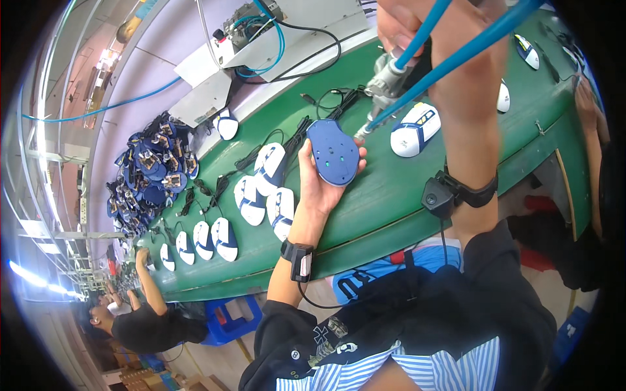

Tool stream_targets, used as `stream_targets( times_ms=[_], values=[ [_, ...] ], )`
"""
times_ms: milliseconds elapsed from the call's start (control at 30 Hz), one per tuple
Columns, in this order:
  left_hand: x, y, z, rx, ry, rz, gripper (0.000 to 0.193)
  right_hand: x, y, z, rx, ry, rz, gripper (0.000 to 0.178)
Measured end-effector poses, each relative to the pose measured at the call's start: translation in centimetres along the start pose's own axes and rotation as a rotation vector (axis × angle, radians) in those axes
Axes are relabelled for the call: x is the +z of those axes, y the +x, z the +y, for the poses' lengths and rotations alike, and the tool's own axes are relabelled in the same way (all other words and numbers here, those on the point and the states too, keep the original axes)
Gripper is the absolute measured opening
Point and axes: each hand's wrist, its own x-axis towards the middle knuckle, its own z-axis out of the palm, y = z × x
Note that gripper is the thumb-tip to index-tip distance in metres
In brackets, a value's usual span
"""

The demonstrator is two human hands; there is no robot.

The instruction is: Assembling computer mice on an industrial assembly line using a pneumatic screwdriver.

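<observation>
My left hand [317, 192] holds a computer mouse [334, 156] bottom up, its dark blue underside with small holes facing me. My fingers wrap around its sides. Above and to the right, my right hand [456, 29] grips what looks like a pneumatic screwdriver [385, 85], silver, with blue air hoses running past it. Its thin tip points down beside the mouse's right edge, close to my left fingertips; whether it touches cannot be told. White-and-blue mice [268, 166] lie just left of my left hand, and another mouse [415, 130] rests to the right.
A green conveyor belt [365, 208] runs across. Piled at its far left are blue mouse bases with circuit boards [153, 166]. Black cables [261, 153] lie behind the mice. A machine [251, 32] stands at the back. Co-workers [153, 319] sit at the left; another person's arm [589, 124] shows at right.
</observation>
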Motion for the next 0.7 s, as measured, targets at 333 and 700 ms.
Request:
stream_targets(
  times_ms=[333, 700],
  values=[
    [-3.3, 0.5, 0.6, -0.048, 0.011, 0.005, 0.065, 4.8, -1.7, 6.8, -0.003, 0.118, -0.066, 0.010],
    [-5.0, 0.3, 0.7, -0.076, 0.033, 0.001, 0.067, 5.9, -2.5, 10.2, -0.076, 0.055, -0.043, 0.014]
  ],
)
